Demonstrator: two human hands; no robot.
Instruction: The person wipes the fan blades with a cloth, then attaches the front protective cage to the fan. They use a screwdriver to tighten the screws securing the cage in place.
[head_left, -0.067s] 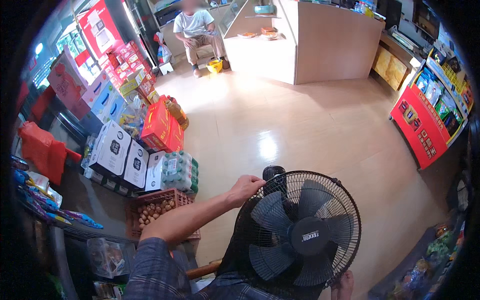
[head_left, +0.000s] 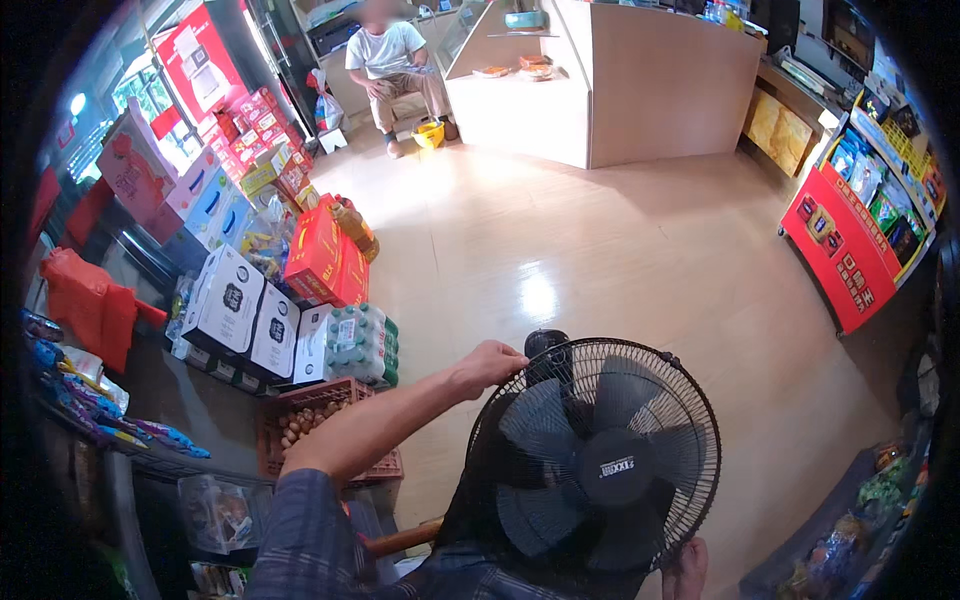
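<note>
While my left hand (head_left: 487, 366) sits on the far-left rim of the black fan (head_left: 600, 462), nothing much has shifted from the frame a moment ago: same grip spot, fan in the same place, near centre-right, grille facing up at me. So the hold looks settled rather than mid-move. Fingers are curled over the wire guard (head_left: 640, 352) by the motor housing (head_left: 546, 343), closed on it.

My right hand (head_left: 688, 570) only shows as a sliver at the near edge, under the fan's lower rim. Touching the guard, I think, but I can't tell whether it's gripping or just resting there.

Surroundings:
- Left, just beside my forearm: brown crate of eggs (head_left: 305, 420), low down, close to the fan's swing path.
- Far-left of that: shrink-wrapped bottle pack (head_left: 358, 345), white cartons (head_left: 235, 310), red box (head_left: 325, 262).
- Red display rack (head_left: 850, 250) on the right, well apart.
- Wooden bench (head_left: 640, 85) at the far end; a seated person (head_left: 390, 60) left of it.
- Open tiled floor (head_left: 600, 230) between fan and bench.

The egg crate is the closest obstruction.
</note>
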